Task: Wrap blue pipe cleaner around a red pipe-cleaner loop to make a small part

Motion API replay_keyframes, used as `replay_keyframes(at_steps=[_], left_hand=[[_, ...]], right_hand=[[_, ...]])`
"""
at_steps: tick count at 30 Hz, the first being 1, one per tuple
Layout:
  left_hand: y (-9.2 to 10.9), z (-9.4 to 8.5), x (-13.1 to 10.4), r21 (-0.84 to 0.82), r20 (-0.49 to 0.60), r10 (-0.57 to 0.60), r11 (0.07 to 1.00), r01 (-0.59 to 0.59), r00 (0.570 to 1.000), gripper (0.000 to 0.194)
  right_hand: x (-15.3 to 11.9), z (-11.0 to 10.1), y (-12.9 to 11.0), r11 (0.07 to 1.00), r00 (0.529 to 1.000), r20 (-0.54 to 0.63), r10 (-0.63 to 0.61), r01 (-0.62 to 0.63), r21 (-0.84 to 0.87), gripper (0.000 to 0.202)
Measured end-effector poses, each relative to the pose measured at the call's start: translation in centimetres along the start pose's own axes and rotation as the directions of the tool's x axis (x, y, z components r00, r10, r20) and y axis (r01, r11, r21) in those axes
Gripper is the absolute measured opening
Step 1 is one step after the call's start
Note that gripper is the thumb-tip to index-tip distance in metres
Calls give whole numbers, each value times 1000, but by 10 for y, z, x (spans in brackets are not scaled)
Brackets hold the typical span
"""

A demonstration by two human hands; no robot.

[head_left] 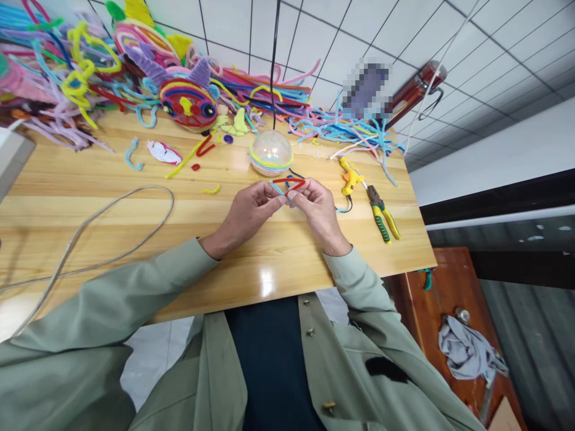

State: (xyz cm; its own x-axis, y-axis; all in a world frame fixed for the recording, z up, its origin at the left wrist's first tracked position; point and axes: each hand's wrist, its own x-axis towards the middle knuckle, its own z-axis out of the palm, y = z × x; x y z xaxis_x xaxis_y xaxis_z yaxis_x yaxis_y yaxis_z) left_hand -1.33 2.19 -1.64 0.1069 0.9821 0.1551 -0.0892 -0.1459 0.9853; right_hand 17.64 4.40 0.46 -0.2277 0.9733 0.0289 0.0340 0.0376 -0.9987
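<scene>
Between both hands is a bent pipe cleaner (283,180), red along the top with light blue at the left. My left hand (256,206) pinches its light blue side. My right hand (312,203) pinches the red side, thumb and forefinger closed on it. The fingertips almost meet, and part of the bent shape is hidden behind them. Just beyond the hands sits a clear plastic dome (272,151) with yellow, blue and pink pipe cleaner round its lower part. A short yellow piece (212,190) lies to the left of my left hand.
A yellow glue gun (349,176) and green-yellow pliers (381,214) lie at the right. A colourful pipe-cleaner animal head (187,102) stands back left, among heaps of pipe cleaners (265,87). A grey cable (112,197) loops over the left side. A red thermos (417,90) stands back right.
</scene>
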Motion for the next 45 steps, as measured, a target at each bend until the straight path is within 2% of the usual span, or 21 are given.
replay_keyframes(at_steps=[9,14,20,26,37,42,45], left_hand=[[-4,1,-1,40,-46,29,999,-28,998,39],[-3,1,-3,91,-64,38,995,-32,997,30],[4,1,0,-15,-67,51,999,-52,996,40],[11,-2,3,-45,-110,40,998,-46,993,32],[21,-4,4,-69,-69,10,998,-15,998,35],[24,-5,4,-59,-42,24,998,-27,999,30],[24,-5,4,-65,-41,13,998,-16,999,27]], right_hand=[[2,3,-2,999,1000,10,-17,17,-34,53],[3,4,-2,999,999,6,-43,43,-10,52],[5,4,-4,999,998,27,-53,53,-7,53],[5,5,-11,995,995,33,-93,94,-36,43],[10,9,-19,994,995,19,-98,99,-46,49],[11,10,-22,995,995,34,-91,92,-29,54],[12,7,-23,991,991,3,-132,132,-32,56]])
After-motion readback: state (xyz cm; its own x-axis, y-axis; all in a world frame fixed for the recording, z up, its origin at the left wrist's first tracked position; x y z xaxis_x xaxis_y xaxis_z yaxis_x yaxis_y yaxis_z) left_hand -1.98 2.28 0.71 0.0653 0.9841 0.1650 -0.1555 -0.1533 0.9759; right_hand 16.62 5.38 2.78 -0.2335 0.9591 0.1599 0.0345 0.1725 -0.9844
